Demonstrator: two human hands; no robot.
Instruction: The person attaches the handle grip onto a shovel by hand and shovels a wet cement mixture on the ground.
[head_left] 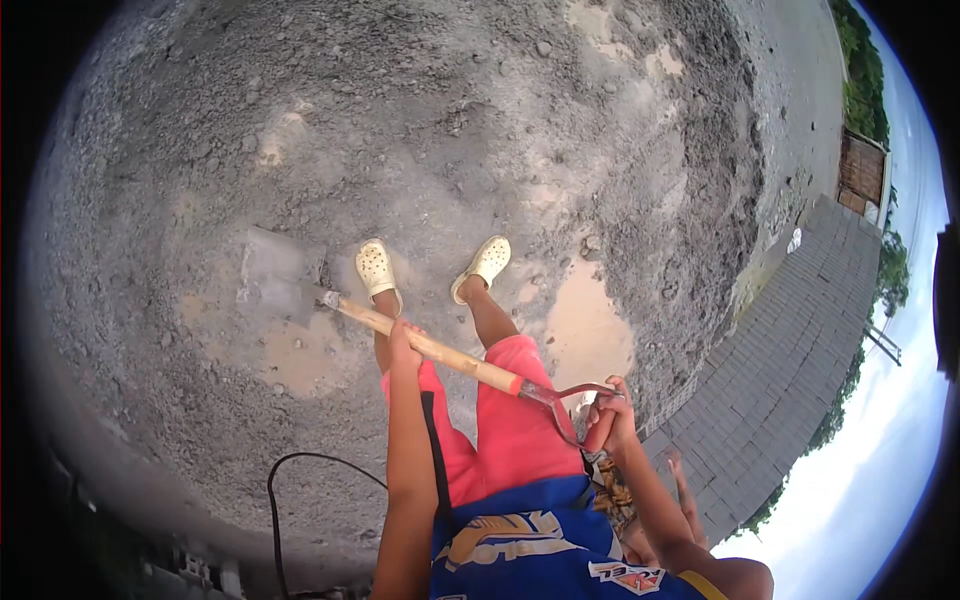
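Shovel (pixel 435 350) held slantwise across the front of the person's legs, blade low on the person's left, grip high on the right. Left hand (pixel 403 345) closed around the pale wooden shaft (pixel 470 367), toward its lower part, fingers wrapped over it. Right hand (pixel 614 412) curled about the red crosspiece of the D-shaped grip (pixel 598 430), at the top end. Metal fork of the grip meets the wood at a red band (pixel 516 385). At the far end, a grey, broad blade (pixel 275 277) out beside the left clog (pixel 375 266); from where I stand I cannot tell whether it rests on the ground (pixel 400 130) or sits just above. Right clog (pixel 488 262) planted apart from its pair, both cream and perforated. Pink shorts (pixel 510 425), blue shirt (pixel 530 560) with pale prints. Muddy puddle (pixel 590 325) near the right leg; a second, shallower puddle (pixel 310 355) just below the blade. Ground otherwise grey, wet, stony and lumpy. Black cable (pixel 300 456) loops at the person's left. Farther off to the right: grey block wall (pixel 790 350), greenery (pixel 865 80) and a cloudy sky (pixel 850 460).
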